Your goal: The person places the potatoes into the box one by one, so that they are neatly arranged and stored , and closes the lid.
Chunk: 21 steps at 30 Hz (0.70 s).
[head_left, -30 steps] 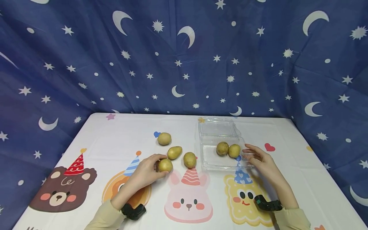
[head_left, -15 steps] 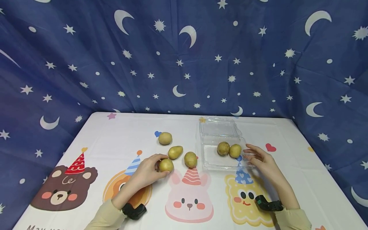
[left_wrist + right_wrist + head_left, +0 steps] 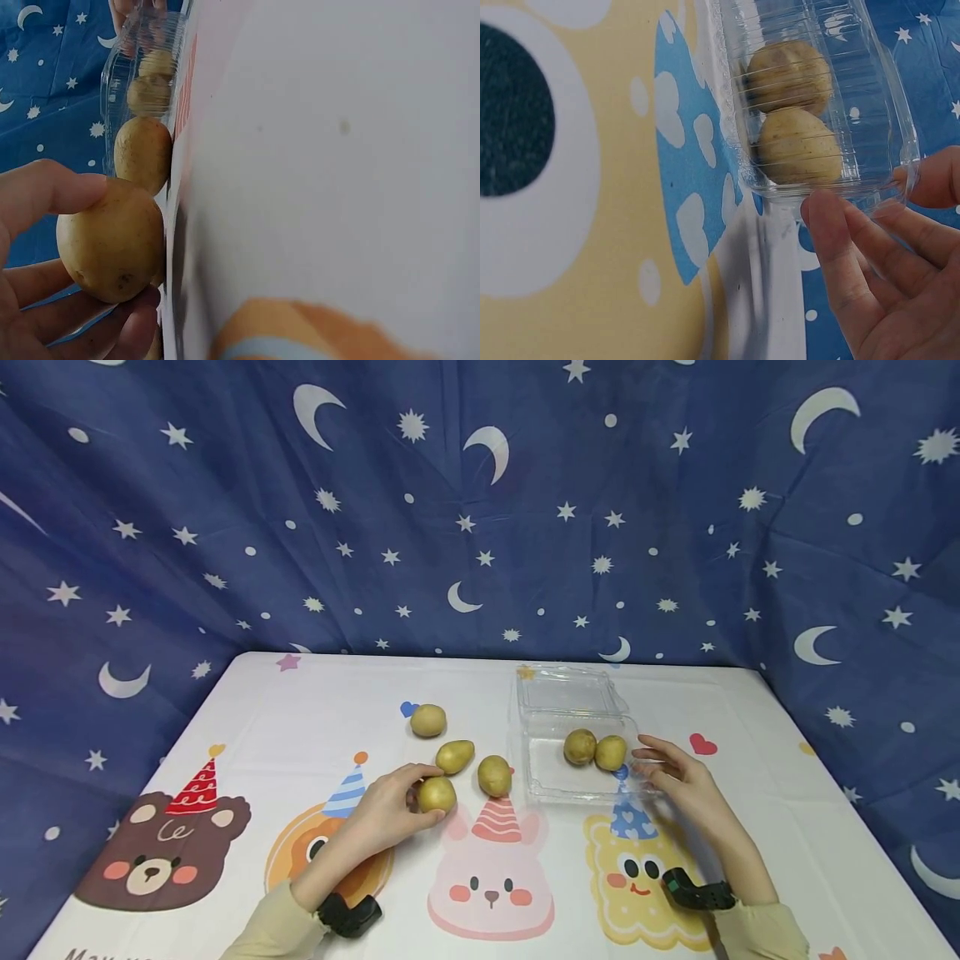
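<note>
My left hand (image 3: 392,808) grips a round yellow potato (image 3: 437,794), thumb on one side and fingers curled round the other. In the left wrist view this potato (image 3: 112,240) is close by the tablecloth. Just beyond it lie an elongated potato (image 3: 455,757) and a rounder potato (image 3: 494,776). On the right, my right hand (image 3: 678,772) holds the right edge of an open clear plastic container (image 3: 543,789), its fingertips at the rim and side wall. Two potatoes (image 3: 799,146) sit side by side inside, seen through the ribbed plastic in the right wrist view.
Another potato (image 3: 428,721) lies farther back on the white cartoon-print tablecloth (image 3: 337,693). The container's lid (image 3: 567,692) is folded back, away from me. A blue curtain (image 3: 480,527) with moons and stars hangs behind the table.
The potato in my left hand has shifted slightly to the right along with the hand. My right hand and the container stay where they were.
</note>
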Motion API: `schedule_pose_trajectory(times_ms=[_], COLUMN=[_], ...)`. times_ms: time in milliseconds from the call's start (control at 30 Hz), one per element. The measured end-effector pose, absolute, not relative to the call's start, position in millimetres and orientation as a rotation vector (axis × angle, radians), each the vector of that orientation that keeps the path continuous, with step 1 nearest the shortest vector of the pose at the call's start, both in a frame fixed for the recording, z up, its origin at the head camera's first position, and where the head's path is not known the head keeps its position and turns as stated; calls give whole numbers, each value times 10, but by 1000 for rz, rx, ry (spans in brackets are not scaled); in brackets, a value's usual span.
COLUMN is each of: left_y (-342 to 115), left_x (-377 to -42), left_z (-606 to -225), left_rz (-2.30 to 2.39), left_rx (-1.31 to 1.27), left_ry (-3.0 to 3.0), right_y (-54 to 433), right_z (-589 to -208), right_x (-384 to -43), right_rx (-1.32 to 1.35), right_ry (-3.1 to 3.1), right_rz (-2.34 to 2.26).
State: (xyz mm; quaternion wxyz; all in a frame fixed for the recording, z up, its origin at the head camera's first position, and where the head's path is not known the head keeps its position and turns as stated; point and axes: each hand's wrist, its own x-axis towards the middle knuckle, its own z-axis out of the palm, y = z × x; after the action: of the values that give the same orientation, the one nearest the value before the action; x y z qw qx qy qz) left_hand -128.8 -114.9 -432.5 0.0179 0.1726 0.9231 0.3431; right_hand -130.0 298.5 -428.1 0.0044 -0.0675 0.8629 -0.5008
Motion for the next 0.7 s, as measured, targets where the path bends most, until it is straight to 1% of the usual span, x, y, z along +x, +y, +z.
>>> schedule_pose_trajectory(times_ms=[400, 700], left_y=[-1048, -954], left_x=[-1277, -1305], left_z=[-4218, -4139], left_rz=[1034, 1058], left_rx=[592, 724], left_ry=[2901, 2892], right_y=[2989, 2999], right_z=[-4278, -4280], right_x=[-1300, -1298], right_rx=[-185, -191], right_ry=[2692, 2694], right_rz=[-1568, -1573])
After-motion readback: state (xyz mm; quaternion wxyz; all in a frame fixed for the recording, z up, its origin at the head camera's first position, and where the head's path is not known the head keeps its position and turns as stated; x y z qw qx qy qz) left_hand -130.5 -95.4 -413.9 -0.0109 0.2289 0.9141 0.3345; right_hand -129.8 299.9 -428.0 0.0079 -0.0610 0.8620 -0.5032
